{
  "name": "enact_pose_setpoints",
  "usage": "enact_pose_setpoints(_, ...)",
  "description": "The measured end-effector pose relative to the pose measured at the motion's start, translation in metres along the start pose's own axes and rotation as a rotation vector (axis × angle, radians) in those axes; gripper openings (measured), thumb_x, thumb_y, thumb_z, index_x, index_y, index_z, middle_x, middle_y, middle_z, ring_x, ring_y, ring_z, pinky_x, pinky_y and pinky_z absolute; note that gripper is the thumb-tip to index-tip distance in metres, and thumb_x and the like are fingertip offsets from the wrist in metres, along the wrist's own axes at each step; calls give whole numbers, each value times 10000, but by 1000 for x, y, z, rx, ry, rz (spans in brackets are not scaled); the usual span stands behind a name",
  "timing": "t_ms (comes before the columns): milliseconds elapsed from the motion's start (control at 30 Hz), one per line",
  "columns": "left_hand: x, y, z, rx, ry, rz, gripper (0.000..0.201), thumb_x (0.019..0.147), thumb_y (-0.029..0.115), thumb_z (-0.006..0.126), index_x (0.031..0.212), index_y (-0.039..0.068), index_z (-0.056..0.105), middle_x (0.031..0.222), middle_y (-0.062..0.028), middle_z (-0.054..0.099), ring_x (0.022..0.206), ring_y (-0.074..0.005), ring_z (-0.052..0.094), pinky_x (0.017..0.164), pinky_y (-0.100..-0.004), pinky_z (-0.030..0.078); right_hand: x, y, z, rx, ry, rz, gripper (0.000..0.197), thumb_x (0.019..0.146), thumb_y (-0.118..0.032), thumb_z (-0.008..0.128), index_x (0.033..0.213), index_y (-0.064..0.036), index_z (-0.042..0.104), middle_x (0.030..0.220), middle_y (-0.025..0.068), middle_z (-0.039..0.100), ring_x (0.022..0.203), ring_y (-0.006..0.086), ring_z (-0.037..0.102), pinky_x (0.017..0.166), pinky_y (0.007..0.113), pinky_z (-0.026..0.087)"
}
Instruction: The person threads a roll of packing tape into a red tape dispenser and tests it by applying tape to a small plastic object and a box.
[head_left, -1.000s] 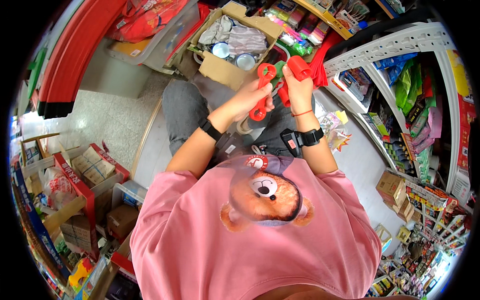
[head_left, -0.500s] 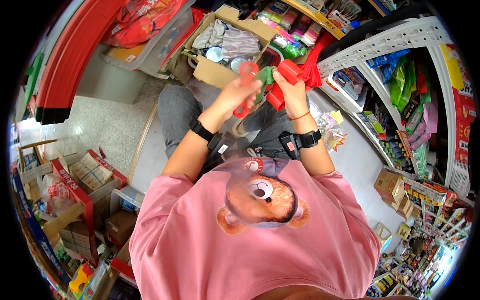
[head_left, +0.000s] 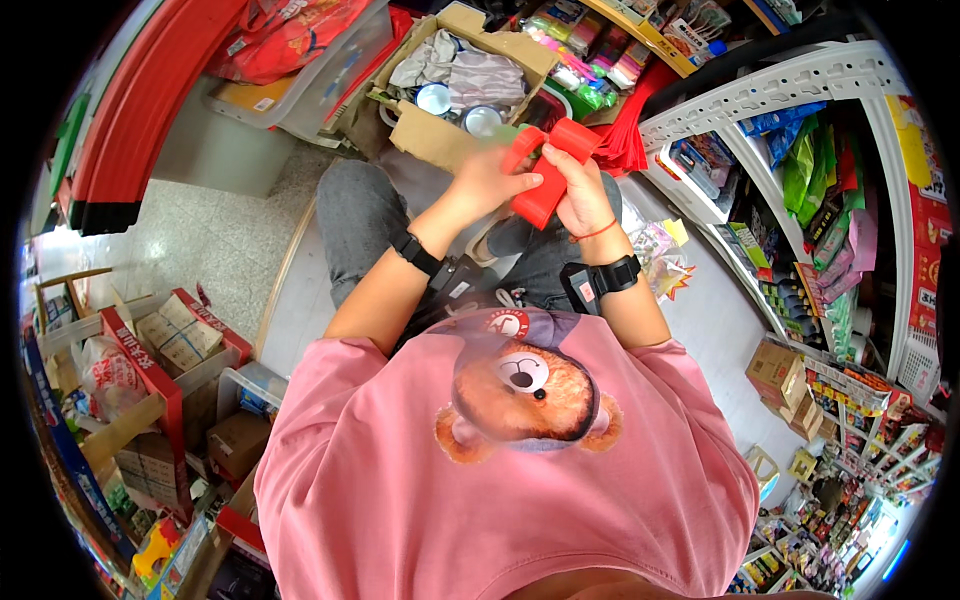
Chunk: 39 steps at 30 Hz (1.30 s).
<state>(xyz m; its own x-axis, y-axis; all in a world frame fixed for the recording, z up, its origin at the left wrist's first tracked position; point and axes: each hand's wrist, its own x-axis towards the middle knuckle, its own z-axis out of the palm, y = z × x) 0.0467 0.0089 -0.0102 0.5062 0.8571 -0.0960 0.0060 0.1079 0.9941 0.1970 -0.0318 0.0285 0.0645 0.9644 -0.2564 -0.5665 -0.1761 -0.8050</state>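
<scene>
Both of my hands meet in front of my knees around shiny red plastic pieces. My right hand [head_left: 583, 195] grips a red plastic piece [head_left: 540, 198] with rounded ends, its thumb lying across the middle. My left hand [head_left: 487, 187] presses in from the left, thumb against that piece. A curved red part [head_left: 522, 150] rises by the left fingers, which are partly blurred and hidden; it seems to be in that hand. A small blurred patch of green, looking like cloth, shows just behind the left fingers.
Beyond my hands stands an open cardboard box [head_left: 425, 138] holding grey cloth gloves [head_left: 485, 80] and round tins [head_left: 433, 99]. White metal shelving [head_left: 770, 90] with packets is at the right. A clear plastic bin [head_left: 290, 110] stands at the far left, and crates [head_left: 170, 385] are nearer.
My left hand has brought its red part rightward against the piece in my right hand. The green cloth, plainly visible between the hands before, is now mostly hidden.
</scene>
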Motion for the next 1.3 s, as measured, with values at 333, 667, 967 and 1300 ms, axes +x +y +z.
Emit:
enact_pose_setpoints(333,-11,33,-11,-105,-54,-231,268,843,291,700,950,52,645,677,48,541,541,-36,441,498,-197,349,-1,-6,0,-38,-16,-21,326,872,-108,626,1171,-16,535,1113,71,600,1015,197,594,859,359,502)
enact_pose_setpoints(667,-9,33,-1,-89,-2,-156,220,834,234,716,907,53,614,645,53,509,516,-37,417,482,-200,340,-1,-2,2,-93,-27,-57,342,875,-141,648,1165,15,558,1128,89,601,1013,175,587,856,346,493)
enact_pose_setpoints(967,-10,32,0,-209,-4,-206,188,854,186,689,911,45,579,655,39,516,520,-41,422,484,-202,353,0,-3,0,-54,0,-45,325,874,-141,642,1143,25,566,1108,87,606,1004,173,587,871,339,482)
enact_pose_setpoints(1300,-10,27,-1,-296,-25,-236,150,867,167,669,903,46,587,651,37,525,520,-39,430,477,-197,346,-1,-2,-1,-70,49,-56,311,874,-107,605,1146,34,554,1109,112,615,993,194,603,866,347,491)
